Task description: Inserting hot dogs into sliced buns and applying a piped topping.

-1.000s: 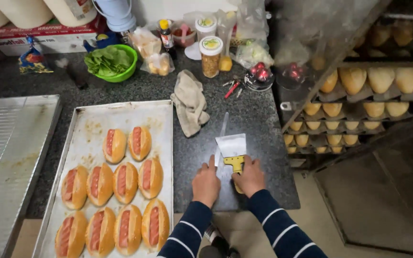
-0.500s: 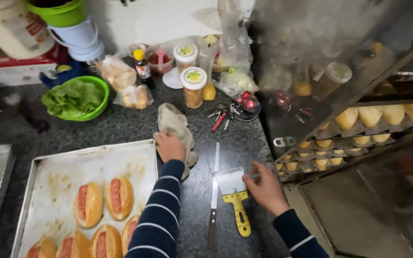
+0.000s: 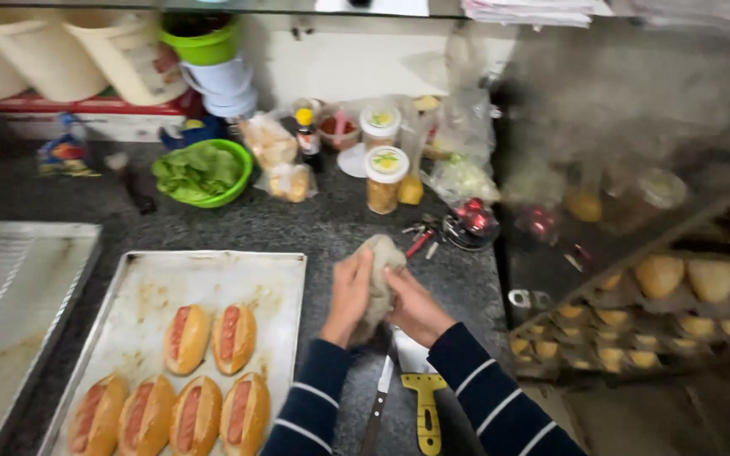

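A crumpled beige cloth [image 3: 381, 270] is held between both my hands above the dark stone counter. My left hand [image 3: 348, 295] grips its left side and my right hand [image 3: 413, 306] grips its right side. Both sleeves are dark blue with thin white stripes. Under my hands lie a long knife [image 3: 378, 401] and a yellow-handled scraper [image 3: 423, 404] on the counter. A metal baking tray [image 3: 145, 291] to the left carries several buns with sausages [image 3: 204, 339] in two rows.
At the back stand a green bowl of lettuce [image 3: 200, 172], lidded jars [image 3: 384, 176], a sauce bottle [image 3: 306, 135], bagged food [image 3: 277, 160] and stacked buckets [image 3: 128, 55]. Keys and red items [image 3: 454, 228] lie nearby. A glass case of pastries [image 3: 678, 295] stands at right, an empty tray [image 3: 10, 287] at left.
My left hand lifted the cloth from the counter and my right hand left the scraper and joined it. Both hands now hold the cloth. The camera has tilted up and closer.
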